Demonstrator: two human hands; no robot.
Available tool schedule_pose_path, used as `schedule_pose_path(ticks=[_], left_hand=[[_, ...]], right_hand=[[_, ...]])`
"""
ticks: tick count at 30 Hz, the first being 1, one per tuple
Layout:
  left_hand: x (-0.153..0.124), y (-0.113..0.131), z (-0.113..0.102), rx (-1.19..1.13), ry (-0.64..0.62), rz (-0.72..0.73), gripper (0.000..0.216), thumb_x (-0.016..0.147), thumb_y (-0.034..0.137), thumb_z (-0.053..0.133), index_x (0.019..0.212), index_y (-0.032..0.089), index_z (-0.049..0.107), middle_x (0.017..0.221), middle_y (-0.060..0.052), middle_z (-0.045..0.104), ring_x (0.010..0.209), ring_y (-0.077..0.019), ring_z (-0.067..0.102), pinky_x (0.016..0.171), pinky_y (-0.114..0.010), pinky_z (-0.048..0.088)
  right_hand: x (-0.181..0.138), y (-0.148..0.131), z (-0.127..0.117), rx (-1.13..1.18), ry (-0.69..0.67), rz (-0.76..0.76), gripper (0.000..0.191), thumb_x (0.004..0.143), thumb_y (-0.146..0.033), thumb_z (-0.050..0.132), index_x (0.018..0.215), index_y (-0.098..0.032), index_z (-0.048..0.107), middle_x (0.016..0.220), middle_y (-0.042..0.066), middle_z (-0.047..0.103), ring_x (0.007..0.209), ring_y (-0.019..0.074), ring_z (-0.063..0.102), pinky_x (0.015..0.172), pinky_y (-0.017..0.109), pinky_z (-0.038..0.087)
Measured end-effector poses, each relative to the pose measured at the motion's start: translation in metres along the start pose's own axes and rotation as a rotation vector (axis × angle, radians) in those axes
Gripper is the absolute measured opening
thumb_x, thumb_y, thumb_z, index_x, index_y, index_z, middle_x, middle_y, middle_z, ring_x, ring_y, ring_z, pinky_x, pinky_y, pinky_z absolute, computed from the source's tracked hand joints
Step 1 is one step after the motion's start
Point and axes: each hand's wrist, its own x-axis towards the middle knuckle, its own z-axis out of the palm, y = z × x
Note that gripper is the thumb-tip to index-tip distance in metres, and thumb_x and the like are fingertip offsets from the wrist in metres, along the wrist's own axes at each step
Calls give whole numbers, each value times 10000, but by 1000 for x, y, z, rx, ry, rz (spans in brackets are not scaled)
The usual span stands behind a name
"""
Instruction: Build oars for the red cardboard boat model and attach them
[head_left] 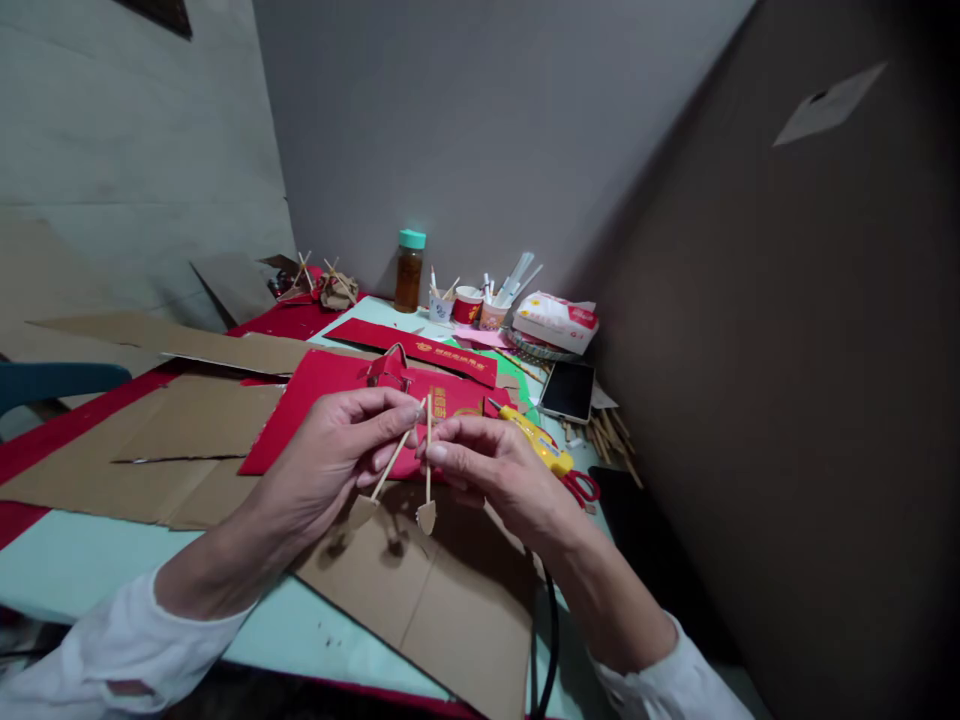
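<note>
My left hand (349, 440) pinches a thin wooden stick (392, 464) that slants down to a small cardboard paddle shape (364, 511) at its lower end. Between the fingertips of my right hand (484, 455) is a second wooden stick (428, 460), nearly upright, also tipped with a small cardboard piece (427, 517). The upper ends of the two sticks come close together; whether they touch I cannot tell. Both are held above a brown cardboard sheet (435, 590). Behind the fingers lies red printed cardboard (300, 400) with a small folded red piece (388, 368) on it.
Right of my hands are a yellow glue gun (536, 438), red-handled scissors (581, 487), a phone (568, 391) and a pile of sticks (611, 437). Paper cups (467, 305), a bottle (409, 272) and a tissue pack (555, 320) stand at the back. More cardboard (202, 415) covers the left.
</note>
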Motion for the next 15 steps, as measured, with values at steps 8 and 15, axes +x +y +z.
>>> schedule_pose_path(ticks=[8,15], left_hand=[[0,1,7,-13,7,-40,261,725,347,892,750,134,743,480,48,483,422,-47,383,361,-112,302],[-3,1,6,-52,-10,-85,242,724,302,903,722,131,731,469,48,493,412,-40,394,366,-97,335]], right_hand=[[-1,8,-4,-29,-69,-26,330,798,-461,835,802,-156,708,652,-54,573,521,56,380,483,221,249],[-5,7,-3,-53,-67,-51,278,838,-416,803,810,-161,695,614,-82,529,488,52,333,480,236,238]])
